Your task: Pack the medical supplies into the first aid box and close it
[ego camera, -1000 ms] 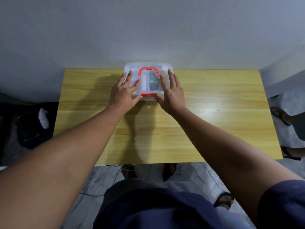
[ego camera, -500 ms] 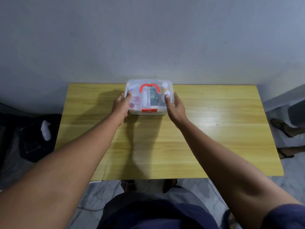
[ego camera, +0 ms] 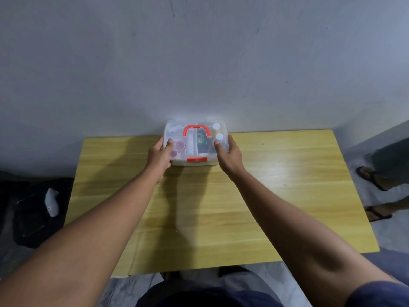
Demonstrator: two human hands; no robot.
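- Now the first aid box (ego camera: pixel 195 145) sits at the far edge of the wooden table (ego camera: pixel 221 207), against the wall (ego camera: pixel 199 63), with its clear lid down and the red handle (ego camera: pixel 196 130) lying flat on top.
- The left hand (ego camera: pixel 159 156) cups the box's left end, thumb laid on the lid and the other fingers wrapped round the side, mostly hidden behind the box.
- The right hand (ego camera: pixel 229 155) mirrors it at the box's right end: thumb on the lid near a white bottle cap (ego camera: pixel 219 136), fingers curled against the side wall.
- Through the lid the supplies show inside: pink-capped pots (ego camera: pixel 177 149) toward the box's left, a dark packet (ego camera: pixel 202 142) under the handle, small bottles at its right.
- The red latch (ego camera: pixel 196 159) on the box's near face looks flush, but whether it has clicked home is too small to tell.
- Packing looks finished; what seems left is confirming the closure or setting the box in place.
- Risks, as I judge them: if the latch is only resting, lifting by the ends could let the lid spring and spill the loose pots and bottles.
- Squeezing thin clear walls from both ends may bow them and pop the lid.
- Nothing else lies on the table near the box.
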